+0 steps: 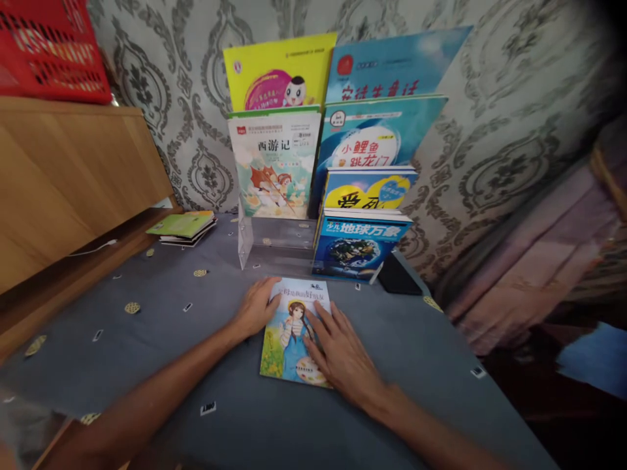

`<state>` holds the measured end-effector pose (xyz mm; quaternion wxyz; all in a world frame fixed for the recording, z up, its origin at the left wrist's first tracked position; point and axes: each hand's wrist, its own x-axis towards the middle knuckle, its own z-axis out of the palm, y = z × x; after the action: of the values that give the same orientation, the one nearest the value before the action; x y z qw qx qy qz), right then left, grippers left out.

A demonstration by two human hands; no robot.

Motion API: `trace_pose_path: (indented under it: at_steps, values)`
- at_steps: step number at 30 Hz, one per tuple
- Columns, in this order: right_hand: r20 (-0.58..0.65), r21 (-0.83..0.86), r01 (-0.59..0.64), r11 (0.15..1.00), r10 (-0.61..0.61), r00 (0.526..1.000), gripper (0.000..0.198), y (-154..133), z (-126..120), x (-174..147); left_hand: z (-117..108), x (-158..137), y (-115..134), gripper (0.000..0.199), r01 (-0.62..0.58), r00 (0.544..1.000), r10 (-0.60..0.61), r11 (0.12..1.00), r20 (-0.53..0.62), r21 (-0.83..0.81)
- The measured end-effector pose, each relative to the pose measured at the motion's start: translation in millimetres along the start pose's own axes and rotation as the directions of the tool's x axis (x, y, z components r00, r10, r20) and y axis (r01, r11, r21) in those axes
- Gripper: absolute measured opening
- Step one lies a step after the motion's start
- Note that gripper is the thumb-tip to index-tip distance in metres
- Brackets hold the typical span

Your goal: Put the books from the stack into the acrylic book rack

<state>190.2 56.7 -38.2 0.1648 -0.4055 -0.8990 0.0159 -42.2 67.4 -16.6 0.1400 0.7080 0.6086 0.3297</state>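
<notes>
A thin picture-covered book (289, 346) lies face up on the grey cloth, showing a girl in a yellow hat and blue overalls. My left hand (257, 305) grips its upper left edge, fingertips at the corner and one digit lying on the cover. Across the right side of the cover my right hand (345, 349) rests flat with its fingers spread, hiding part of the picture. Just behind the book stands a clear plastic rack (279, 258). Its left column holds a white storybook (277, 170) before a yellow book (279, 65); its right column holds several blue and yellow books (365, 245).
Green-topped books (183, 225) are stacked at the back left beside a wooden cabinet (78, 183). A red basket (53, 52) sits on that cabinet. A dark flat object (399, 274) lies right of the rack, and a pink curtain (533, 241) hangs beyond the table's right edge.
</notes>
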Motion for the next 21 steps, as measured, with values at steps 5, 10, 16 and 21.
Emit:
trace_pose_path:
  at_steps: [5,10,16,21]
  values:
    - [-0.023,-0.028,0.027,0.999,-0.028,0.999,0.05,4,3,-2,-4,-1,-1,0.048,0.148,0.988,-0.155,0.969,-0.017,-0.195]
    - [-0.042,-0.025,0.039,0.999,-0.04,0.998,0.05,6,6,-2,5,1,-10,0.045,0.124,0.982,-0.175,0.875,-0.066,-0.467]
    - [-0.088,-0.026,0.079,0.997,-0.081,0.993,0.049,12,15,-3,11,4,-11,0.051,0.19,0.949,-0.315,0.611,-0.015,-0.769]
    - [-0.14,0.004,0.076,0.997,-0.075,0.987,0.048,14,22,-3,5,6,-17,0.057,0.255,0.887,-0.46,0.417,0.039,-0.872]
